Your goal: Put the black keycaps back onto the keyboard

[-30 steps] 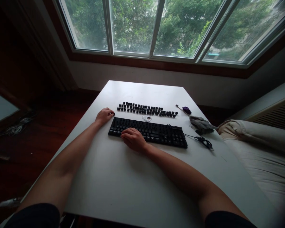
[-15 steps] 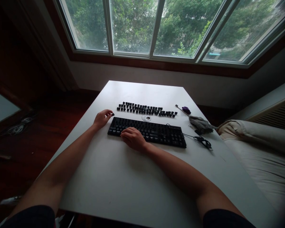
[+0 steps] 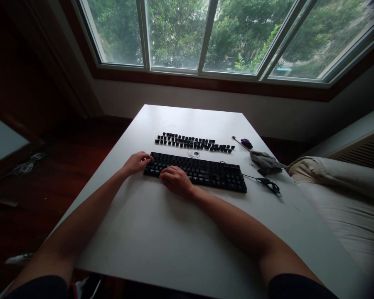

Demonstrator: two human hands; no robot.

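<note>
A black keyboard lies on the white table, with keycaps on its lower rows and right side and bare switches along much of its upper part. At its upper left corner is my left hand, fingers pinched at the tips around a small black keycap that is mostly hidden against the keyboard. My right hand rests over the front left part of the keyboard, fingers lying on the lower keys. Behind the keyboard, loose black keycaps stand in rows.
A clear round ring-shaped object sits behind the keyboard. On the right lie a small brush, a purple bundle, a grey cloth and a coiled cable. A cushioned seat borders the white table.
My left hand has moved right with the keycap, from beside the keyboard onto its upper left corner. My right hand stays on the keyboard.
</note>
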